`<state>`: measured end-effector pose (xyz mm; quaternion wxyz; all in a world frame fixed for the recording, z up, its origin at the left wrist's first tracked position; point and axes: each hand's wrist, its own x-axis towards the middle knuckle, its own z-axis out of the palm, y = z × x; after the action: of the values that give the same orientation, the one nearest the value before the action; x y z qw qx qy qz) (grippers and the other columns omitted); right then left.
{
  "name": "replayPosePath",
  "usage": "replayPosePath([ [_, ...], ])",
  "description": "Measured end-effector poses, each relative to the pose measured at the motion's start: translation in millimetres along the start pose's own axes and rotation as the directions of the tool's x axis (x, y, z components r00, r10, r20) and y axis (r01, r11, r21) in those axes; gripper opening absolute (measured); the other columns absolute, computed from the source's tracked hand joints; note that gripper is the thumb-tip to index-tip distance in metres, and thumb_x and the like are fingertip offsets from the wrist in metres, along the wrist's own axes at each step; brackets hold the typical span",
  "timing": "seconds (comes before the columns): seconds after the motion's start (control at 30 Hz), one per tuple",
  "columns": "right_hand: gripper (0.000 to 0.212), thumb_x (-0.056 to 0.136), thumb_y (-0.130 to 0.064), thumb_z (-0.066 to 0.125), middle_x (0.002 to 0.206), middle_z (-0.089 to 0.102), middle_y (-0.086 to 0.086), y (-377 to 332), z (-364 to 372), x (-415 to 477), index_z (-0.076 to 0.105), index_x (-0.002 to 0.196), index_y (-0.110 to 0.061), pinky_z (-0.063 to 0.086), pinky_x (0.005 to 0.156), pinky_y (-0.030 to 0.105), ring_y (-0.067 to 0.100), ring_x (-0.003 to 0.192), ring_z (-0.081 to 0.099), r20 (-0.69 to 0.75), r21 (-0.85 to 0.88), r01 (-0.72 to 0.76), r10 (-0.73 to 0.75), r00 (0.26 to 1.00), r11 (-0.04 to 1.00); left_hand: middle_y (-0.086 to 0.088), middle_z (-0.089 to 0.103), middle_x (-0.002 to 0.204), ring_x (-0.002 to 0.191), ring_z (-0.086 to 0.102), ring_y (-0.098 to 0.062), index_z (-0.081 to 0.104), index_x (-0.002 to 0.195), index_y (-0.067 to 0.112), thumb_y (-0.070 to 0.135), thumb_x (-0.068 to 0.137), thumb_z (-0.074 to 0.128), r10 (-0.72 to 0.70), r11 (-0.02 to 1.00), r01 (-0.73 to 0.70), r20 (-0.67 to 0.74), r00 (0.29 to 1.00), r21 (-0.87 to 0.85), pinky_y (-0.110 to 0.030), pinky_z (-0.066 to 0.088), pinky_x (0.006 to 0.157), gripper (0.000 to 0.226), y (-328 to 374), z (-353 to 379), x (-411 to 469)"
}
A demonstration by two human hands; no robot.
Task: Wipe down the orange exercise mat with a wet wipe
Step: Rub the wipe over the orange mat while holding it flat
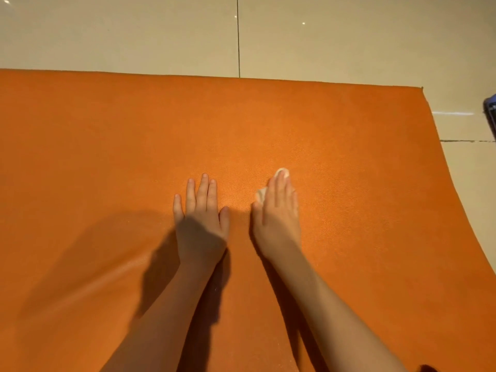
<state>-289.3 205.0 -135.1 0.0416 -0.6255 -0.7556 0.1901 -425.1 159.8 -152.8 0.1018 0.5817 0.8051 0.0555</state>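
Note:
The orange exercise mat (107, 146) fills most of the view, lying flat on a tiled floor. My left hand (201, 218) rests palm down on the mat with straight fingers, holding nothing. Just to its right, my right hand (277, 213) presses a small white wet wipe (261, 194) flat onto the mat with straight fingers. The wipe peeks out beyond the fingertips and beside the index finger; the rest of it is hidden under the hand.
Beige glossy floor tiles (134, 33) lie beyond the mat's far edge and to its right. A dark blue object (491, 108) shows at the right border. The mat's right edge curves toward the lower right.

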Motion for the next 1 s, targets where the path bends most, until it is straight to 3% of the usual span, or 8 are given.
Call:
replayPosePath([
  [0.13,0.060,0.103,-0.037,0.019,0.159,-0.013,0.004,4.2,-6.8,31.6,-0.001,0.152,-0.011,-0.014,0.115,0.029,0.015,0.145,-0.016,0.067,-0.048,0.168,-0.165,0.984,0.985,-0.002,0.028,0.159,0.149,0.018,-0.023,0.036,0.150,0.013,0.046,0.094,0.021,-0.008,0.998,0.008,-0.007,1.000,-0.069,-0.045,0.005,0.118,0.066,-0.1,-3.6,0.9],
  [0.23,0.060,0.103,-0.038,0.018,0.159,-0.015,0.005,23.9,-17.2,54.5,-0.004,0.152,-0.012,-0.013,0.115,0.030,0.017,0.146,-0.016,0.014,-0.048,-0.040,0.041,0.999,0.998,-0.007,0.038,0.154,0.145,0.028,-0.029,0.044,0.145,0.008,0.046,0.093,0.025,0.009,0.993,-0.013,-0.029,1.000,-0.119,-0.048,0.015,0.117,0.067,0.3,-9.4,11.9],
  [0.3,0.062,0.103,-0.038,0.017,0.159,-0.016,0.007,20.2,-14.2,43.8,-0.006,0.152,-0.009,-0.012,0.117,0.032,0.019,0.145,-0.017,-0.033,-0.022,-0.166,0.165,0.986,0.986,-0.008,0.036,0.155,0.145,0.026,-0.028,0.042,0.146,0.007,0.045,0.093,0.026,0.017,0.990,-0.024,-0.051,0.999,-0.142,-0.046,0.012,0.118,0.067,2.9,-15.3,30.0],
  [0.43,0.061,0.101,-0.040,0.011,0.154,-0.024,0.003,-10.4,-1.3,18.6,-0.007,0.150,-0.010,-0.017,0.115,0.030,0.016,0.143,-0.025,0.020,0.057,0.060,-0.061,0.998,0.997,0.002,0.009,0.164,0.151,0.000,-0.018,0.020,0.155,0.016,0.035,0.103,0.032,0.006,0.996,-0.007,-0.015,1.000,-0.093,-0.039,-0.006,0.120,0.057,3.4,-25.1,87.3],
  [0.53,0.063,0.098,-0.042,0.006,0.157,-0.016,0.002,-4.7,-6.5,57.1,-0.001,0.152,-0.011,-0.019,0.113,0.026,0.012,0.143,-0.020,-0.005,-0.006,0.158,-0.158,0.987,0.987,0.002,0.006,0.164,0.151,-0.001,-0.018,0.018,0.156,0.016,0.036,0.104,0.029,-0.009,0.997,0.009,-0.009,1.000,-0.076,-0.041,-0.004,0.120,0.057,-2.2,-22.3,109.0],
  [0.7,0.060,0.103,-0.037,0.016,0.158,-0.018,0.004,21.6,-16.9,74.6,-0.007,0.152,-0.012,-0.013,0.117,0.032,0.016,0.144,-0.020,-0.054,-0.030,-0.186,0.184,0.981,0.982,-0.002,0.023,0.161,0.150,0.014,-0.022,0.030,0.152,0.014,0.041,0.096,0.024,-0.015,1.000,0.012,-0.116,0.993,-0.024,-0.045,0.006,0.121,0.062,-3.2,-9.3,106.9],
  [0.9,0.060,0.101,-0.038,0.012,0.158,-0.016,0.004,-8.5,-9.3,91.3,-0.003,0.152,-0.010,-0.015,0.115,0.029,0.016,0.145,-0.017,-0.001,-0.003,0.115,-0.115,0.993,0.993,-0.012,0.034,0.156,0.146,0.026,-0.031,0.041,0.145,0.005,0.038,0.092,0.031,-0.009,0.998,-0.001,-0.190,0.982,-0.055,-0.049,0.016,0.117,0.063,-5.9,-7.2,106.6],
  [1.0,0.059,0.103,-0.037,0.017,0.159,-0.016,0.008,10.5,-18.7,122.5,-0.002,0.153,-0.010,-0.010,0.118,0.032,0.019,0.146,-0.015,-0.039,-0.013,-0.099,0.098,0.994,0.995,-0.011,0.031,0.157,0.147,0.022,-0.029,0.038,0.147,0.005,0.039,0.092,0.027,-0.027,0.998,0.016,-0.172,0.985,-0.063,-0.048,0.012,0.119,0.066,-4.5,-9.3,106.3],
])
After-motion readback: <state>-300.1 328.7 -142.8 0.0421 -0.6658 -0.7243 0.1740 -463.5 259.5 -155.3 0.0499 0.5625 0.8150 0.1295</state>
